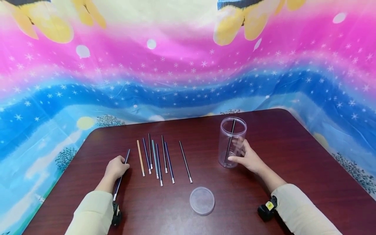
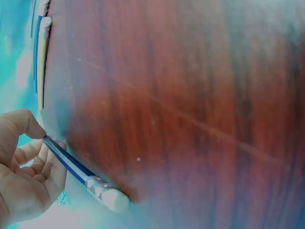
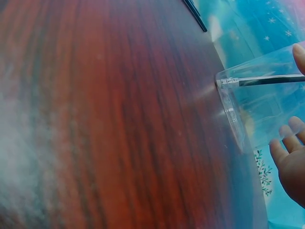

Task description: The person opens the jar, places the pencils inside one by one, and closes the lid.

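Observation:
At the table's left side, my left hand pinches a dark blue pencil between thumb and finger. Its white eraser end points toward me. My right hand grips the lower part of a clear plastic jar, thumb and fingers on opposite sides. The jar stands upright and uncapped. Inside it leans a black pencil, eraser end down. Between the hands lie several loose pencils, among them a yellow one, a teal one and a separate black one.
A round clear lid lies flat on the dark red wooden table, nearer to me than the pencils. A colourful printed cloth hangs behind the table and along its sides.

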`<control>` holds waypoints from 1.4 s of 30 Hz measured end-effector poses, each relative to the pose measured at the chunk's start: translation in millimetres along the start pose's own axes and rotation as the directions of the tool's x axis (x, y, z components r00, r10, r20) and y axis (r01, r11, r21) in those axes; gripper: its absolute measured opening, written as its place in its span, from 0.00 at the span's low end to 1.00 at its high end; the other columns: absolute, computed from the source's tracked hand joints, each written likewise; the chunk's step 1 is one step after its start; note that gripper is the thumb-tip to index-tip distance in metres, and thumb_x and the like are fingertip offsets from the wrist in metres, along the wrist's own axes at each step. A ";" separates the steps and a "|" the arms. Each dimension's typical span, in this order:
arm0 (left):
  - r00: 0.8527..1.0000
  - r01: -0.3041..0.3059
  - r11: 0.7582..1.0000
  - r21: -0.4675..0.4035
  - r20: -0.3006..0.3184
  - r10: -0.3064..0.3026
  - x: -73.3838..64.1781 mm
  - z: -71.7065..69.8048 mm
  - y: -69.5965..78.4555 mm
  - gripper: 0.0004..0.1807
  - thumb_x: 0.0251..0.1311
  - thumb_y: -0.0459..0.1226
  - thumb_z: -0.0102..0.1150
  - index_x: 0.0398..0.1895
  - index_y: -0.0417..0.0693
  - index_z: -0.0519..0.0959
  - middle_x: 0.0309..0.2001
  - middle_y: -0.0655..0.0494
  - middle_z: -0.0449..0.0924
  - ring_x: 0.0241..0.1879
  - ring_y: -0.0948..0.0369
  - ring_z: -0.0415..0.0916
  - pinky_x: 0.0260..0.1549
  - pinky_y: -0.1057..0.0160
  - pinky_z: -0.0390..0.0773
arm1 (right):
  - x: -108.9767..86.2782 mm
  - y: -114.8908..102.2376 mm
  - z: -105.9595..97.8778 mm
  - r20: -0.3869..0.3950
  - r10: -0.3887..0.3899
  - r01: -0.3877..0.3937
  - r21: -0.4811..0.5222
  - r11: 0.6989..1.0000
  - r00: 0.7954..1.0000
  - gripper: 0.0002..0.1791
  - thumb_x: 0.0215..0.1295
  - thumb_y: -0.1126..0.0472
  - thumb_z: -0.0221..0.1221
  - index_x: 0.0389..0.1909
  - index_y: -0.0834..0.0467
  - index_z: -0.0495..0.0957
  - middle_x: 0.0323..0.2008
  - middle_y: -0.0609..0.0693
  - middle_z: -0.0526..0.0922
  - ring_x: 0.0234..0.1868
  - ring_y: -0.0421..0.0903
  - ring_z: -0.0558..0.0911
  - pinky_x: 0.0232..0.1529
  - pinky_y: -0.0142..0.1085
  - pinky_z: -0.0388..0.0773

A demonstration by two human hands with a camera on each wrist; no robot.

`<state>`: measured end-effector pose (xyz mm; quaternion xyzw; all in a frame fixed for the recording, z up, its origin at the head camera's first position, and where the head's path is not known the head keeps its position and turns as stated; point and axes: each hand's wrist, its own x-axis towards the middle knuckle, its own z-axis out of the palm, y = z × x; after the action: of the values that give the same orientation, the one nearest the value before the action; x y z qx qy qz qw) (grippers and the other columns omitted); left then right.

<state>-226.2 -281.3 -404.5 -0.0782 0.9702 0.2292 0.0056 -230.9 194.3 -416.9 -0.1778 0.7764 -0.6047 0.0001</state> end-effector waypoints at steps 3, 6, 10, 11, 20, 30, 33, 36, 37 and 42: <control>1.000 -0.001 0.997 -0.071 0.002 0.001 0.6 -2.1 2.5 0.11 0.50 0.32 0.49 0.34 0.32 0.67 0.21 0.47 0.70 0.18 0.59 0.68 0.20 0.61 0.69 | 0.1 -0.6 -0.6 -0.003 -0.006 0.006 0.008 1.000 1.000 0.41 0.49 0.71 0.60 0.60 0.62 0.45 0.58 0.65 0.56 0.60 0.58 0.54 0.56 0.53 0.48; 1.000 -0.020 0.990 -0.139 -0.004 0.020 1.2 -6.2 10.8 0.13 0.51 0.31 0.48 0.39 0.30 0.65 0.26 0.43 0.73 0.18 0.60 0.71 0.22 0.60 0.71 | 0.1 -1.7 -1.4 -0.005 -0.006 0.006 -0.002 1.000 1.000 0.41 0.50 0.69 0.60 0.61 0.62 0.44 0.58 0.65 0.56 0.60 0.57 0.54 0.57 0.52 0.48; 0.998 -0.055 0.974 -0.221 -0.027 0.050 2.2 -12.5 27.2 0.17 0.52 0.30 0.47 0.44 0.30 0.64 0.35 0.39 0.73 0.26 0.56 0.73 0.29 0.58 0.71 | -1.0 -2.6 -2.1 -0.007 0.000 0.000 -0.015 1.000 1.000 0.42 0.50 0.68 0.60 0.61 0.62 0.44 0.58 0.65 0.56 0.60 0.57 0.54 0.57 0.52 0.47; 0.998 -0.061 0.969 -0.241 -0.029 0.056 2.3 -13.8 31.7 0.17 0.52 0.30 0.46 0.46 0.30 0.64 0.36 0.39 0.72 0.27 0.54 0.73 0.30 0.58 0.71 | -1.3 -2.7 -1.9 -0.007 0.001 -0.001 -0.015 1.000 1.000 0.42 0.50 0.68 0.60 0.61 0.62 0.44 0.58 0.65 0.56 0.60 0.57 0.54 0.57 0.52 0.47; 0.993 -0.096 0.865 -0.493 0.007 0.114 3.5 -14.2 72.1 0.20 0.53 0.25 0.42 0.51 0.32 0.61 0.37 0.43 0.67 0.28 0.54 0.73 0.24 0.64 0.73 | -1.9 -0.8 -1.0 -0.021 -0.004 0.004 -0.004 1.000 1.000 0.42 0.48 0.69 0.61 0.60 0.64 0.45 0.58 0.66 0.57 0.60 0.57 0.55 0.57 0.51 0.48; 0.957 -0.184 0.707 -0.683 0.041 0.288 3.1 -10.4 119.1 0.18 0.53 0.24 0.41 0.50 0.30 0.60 0.38 0.40 0.66 0.34 0.51 0.72 0.26 0.64 0.75 | -1.4 -2.8 0.2 -0.030 -0.033 0.034 0.035 0.999 0.999 0.42 0.46 0.72 0.61 0.60 0.65 0.46 0.56 0.67 0.58 0.58 0.59 0.56 0.56 0.53 0.48; 0.942 -0.207 0.661 -0.721 0.034 0.333 2.2 -10.4 132.0 0.18 0.53 0.24 0.42 0.49 0.30 0.61 0.37 0.39 0.68 0.33 0.51 0.74 0.28 0.59 0.76 | -1.1 -2.6 1.8 -0.031 -0.036 0.038 0.041 0.998 0.999 0.42 0.46 0.73 0.61 0.60 0.65 0.46 0.56 0.67 0.58 0.58 0.59 0.56 0.56 0.53 0.48; 0.932 -0.211 0.632 -0.745 0.042 0.360 0.9 -11.3 144.2 0.18 0.55 0.25 0.42 0.50 0.31 0.61 0.38 0.39 0.68 0.33 0.48 0.74 0.32 0.55 0.75 | -0.9 -2.0 2.6 -0.032 -0.037 0.038 0.043 0.998 0.999 0.42 0.47 0.73 0.60 0.60 0.66 0.45 0.56 0.67 0.58 0.59 0.59 0.55 0.56 0.53 0.47; 0.929 -0.210 0.621 -0.755 0.044 0.367 0.6 -11.8 148.0 0.17 0.56 0.25 0.42 0.50 0.31 0.61 0.38 0.38 0.68 0.34 0.47 0.73 0.33 0.54 0.75 | -0.7 -1.5 2.6 -0.031 -0.039 0.040 0.042 0.998 0.999 0.42 0.47 0.73 0.60 0.60 0.66 0.45 0.56 0.67 0.58 0.59 0.59 0.55 0.56 0.53 0.47; 0.915 -0.211 0.588 -0.781 0.053 0.399 -1.7 -14.9 163.8 0.16 0.58 0.25 0.42 0.51 0.32 0.62 0.37 0.40 0.68 0.33 0.47 0.73 0.35 0.51 0.74 | -0.2 0.1 2.1 -0.022 -0.045 0.045 0.019 0.999 0.999 0.43 0.47 0.72 0.61 0.60 0.66 0.45 0.57 0.67 0.57 0.59 0.59 0.55 0.56 0.54 0.48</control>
<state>-249.5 -143.1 -318.3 0.1215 0.7741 0.6199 0.0414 -230.2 192.4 -417.6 -0.1889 0.7661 -0.6141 -0.0201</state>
